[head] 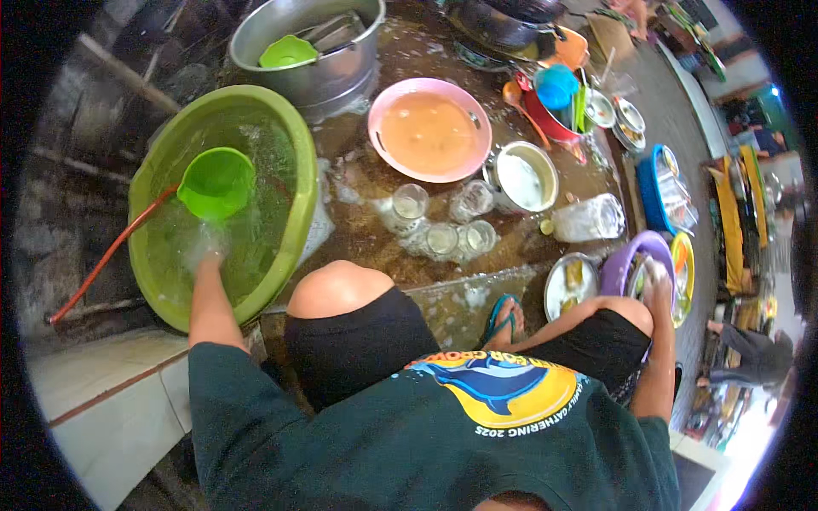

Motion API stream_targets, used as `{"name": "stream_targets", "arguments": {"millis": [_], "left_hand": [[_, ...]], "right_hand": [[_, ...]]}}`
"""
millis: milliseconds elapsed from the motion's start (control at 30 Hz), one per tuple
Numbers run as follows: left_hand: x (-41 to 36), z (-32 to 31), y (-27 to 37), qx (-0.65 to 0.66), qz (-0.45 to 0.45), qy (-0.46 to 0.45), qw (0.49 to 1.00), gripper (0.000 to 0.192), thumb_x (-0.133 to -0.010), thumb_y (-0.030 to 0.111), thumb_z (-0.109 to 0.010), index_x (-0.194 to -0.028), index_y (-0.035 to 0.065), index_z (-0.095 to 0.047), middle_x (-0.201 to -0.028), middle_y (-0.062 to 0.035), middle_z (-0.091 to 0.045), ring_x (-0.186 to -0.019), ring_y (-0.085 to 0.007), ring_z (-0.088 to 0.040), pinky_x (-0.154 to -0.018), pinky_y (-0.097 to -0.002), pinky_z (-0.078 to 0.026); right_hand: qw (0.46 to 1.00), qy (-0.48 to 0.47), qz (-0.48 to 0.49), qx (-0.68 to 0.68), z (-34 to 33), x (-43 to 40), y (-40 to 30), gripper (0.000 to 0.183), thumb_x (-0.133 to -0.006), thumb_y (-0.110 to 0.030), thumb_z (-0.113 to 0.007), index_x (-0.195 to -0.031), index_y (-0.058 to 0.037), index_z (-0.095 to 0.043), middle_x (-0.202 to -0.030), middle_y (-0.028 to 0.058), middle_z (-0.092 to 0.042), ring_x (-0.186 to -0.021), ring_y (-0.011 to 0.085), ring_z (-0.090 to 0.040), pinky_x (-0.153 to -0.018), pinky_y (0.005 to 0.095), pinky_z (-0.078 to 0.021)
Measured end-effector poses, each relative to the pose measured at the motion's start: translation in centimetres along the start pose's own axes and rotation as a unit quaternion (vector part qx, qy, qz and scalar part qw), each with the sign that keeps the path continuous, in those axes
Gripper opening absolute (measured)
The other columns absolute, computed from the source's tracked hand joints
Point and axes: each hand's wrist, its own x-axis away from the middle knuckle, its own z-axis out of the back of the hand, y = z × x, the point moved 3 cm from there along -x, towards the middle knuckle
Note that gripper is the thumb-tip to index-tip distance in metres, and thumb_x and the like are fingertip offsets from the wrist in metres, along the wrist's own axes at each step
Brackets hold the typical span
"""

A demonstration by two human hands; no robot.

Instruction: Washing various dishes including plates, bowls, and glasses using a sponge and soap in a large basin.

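My left hand [212,257] dips into the water of a large olive-green plastic tub [304,153], with splashing around the fingers. Just beyond it floats or rests a lime-green plastic dipper [217,182]. Spray blurs the fingers, so a grip on the dipper is not clear. On the other side, my right hand [657,276], white with suds, reaches into a purple plastic basin [617,262]. A pale dish edge [637,278] shows beside that hand; whether the fingers hold it is hidden. Left of the basin sits a metal bowl [555,290] with foamy water and a yellowish sponge-like piece [574,274].
Sudsy glasses [441,237], a soapy pitcher [589,218], a metal pot [525,177] and a pink basin [381,144] of orange-tinted water stand ahead. Beyond are a large aluminium pot [307,80] and a dark wok [498,29]. A red hose [115,249] reaches into the tub.
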Motion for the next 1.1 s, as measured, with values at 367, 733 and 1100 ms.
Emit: {"name": "stream_targets", "arguments": {"millis": [367, 733, 1100], "left_hand": [[4.7, 5.3, 8.6, 0.567, -0.097, -0.062, 0.815, 0.032, -0.086, 0.029, -0.045, -0.101, 0.001, -0.051, -0.076, -0.0072, -0.056, -0.061, -0.0242, -0.052, -0.057, -0.0365, -0.042], [7.8, 6.1, 10.0, 0.554, -0.052, -0.107, 0.824, 0.02, -0.084, 0.022, -0.048, -0.081, 0.0024, -0.054, -0.055, 0.0013, -0.04, -0.043, -0.0112, -0.038, -0.039, -0.0281, -0.033], [20.0, 18.6, 11.6, 0.584, -0.049, -0.14, 0.798, 0.021, -0.084, 0.024, -0.052, -0.085, 0.0026, -0.053, -0.053, 0.0031, -0.038, -0.038, -0.0051, -0.032, -0.034, -0.021, -0.029]], "right_hand": [[0.979, -0.02, 0.164, -0.115, -0.3, -10.5, -17.9, 0.021, -0.073, -0.001, -0.049, -0.093, -0.0024, -0.053, -0.088, 0.0175, -0.055, -0.083, 0.0336, -0.053, -0.075, 0.037, -0.0431], [0.917, -0.104, 0.275, -0.269, -11.2, -12.8, -26.3, 0.019, -0.072, -0.009, -0.05, -0.09, -0.0039, -0.053, -0.081, 0.0157, -0.054, -0.078, 0.0336, -0.054, -0.07, 0.0413, -0.0449], [0.929, -0.27, -0.047, -0.247, -23.5, -18.4, -35.0, 0.095, -0.064, -0.06, -0.056, -0.125, 0.0059, -0.027, -0.108, 0.0303, -0.049, -0.103, 0.0404, -0.048, -0.088, 0.0422, -0.0378]]}}
